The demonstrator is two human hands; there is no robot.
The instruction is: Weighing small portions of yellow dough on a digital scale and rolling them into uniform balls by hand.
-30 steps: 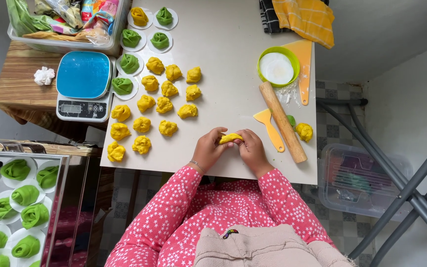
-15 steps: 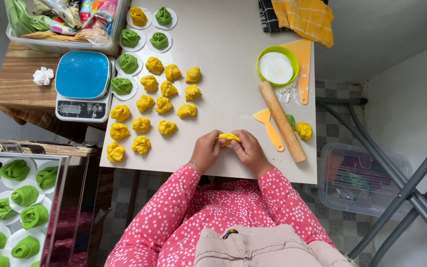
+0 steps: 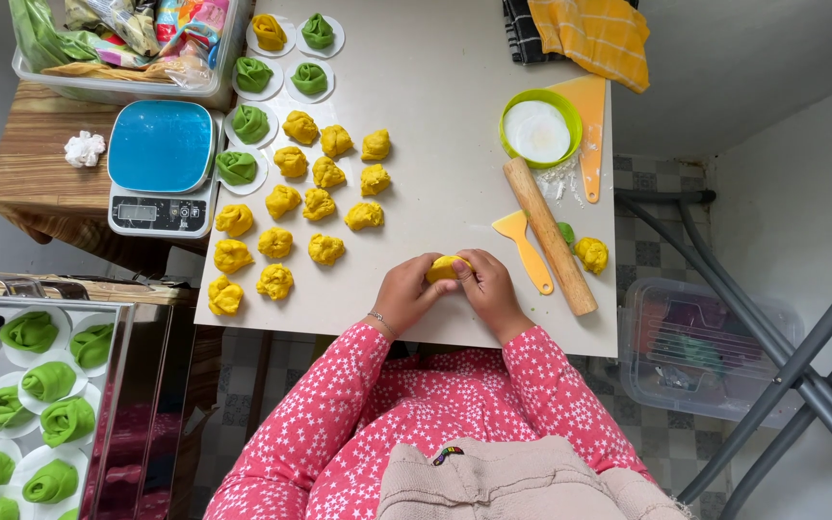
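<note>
Both hands meet near the front edge of the white table (image 3: 435, 144) around one yellow dough piece (image 3: 443, 266). My left hand (image 3: 404, 292) cups it from the left and my right hand (image 3: 486, 287) pinches it from the right. Several yellow dough lumps (image 3: 322, 205) lie in rows to the left of my hands. A wooden rolling pin (image 3: 548, 235) lies at an angle just right of my right hand, beside a yellow scraper (image 3: 524, 247).
Green shaped dough pieces on white papers (image 3: 252, 123) sit at the table's far left. A blue kitchen scale (image 3: 160, 166), a green bowl of flour (image 3: 539, 128), a yellow cloth (image 3: 593, 33) and a tray of green pieces (image 3: 26, 385) surround the work area.
My fingers have shifted a little around the yellow dough piece, which now looks rounder. Everything else stays where it was.
</note>
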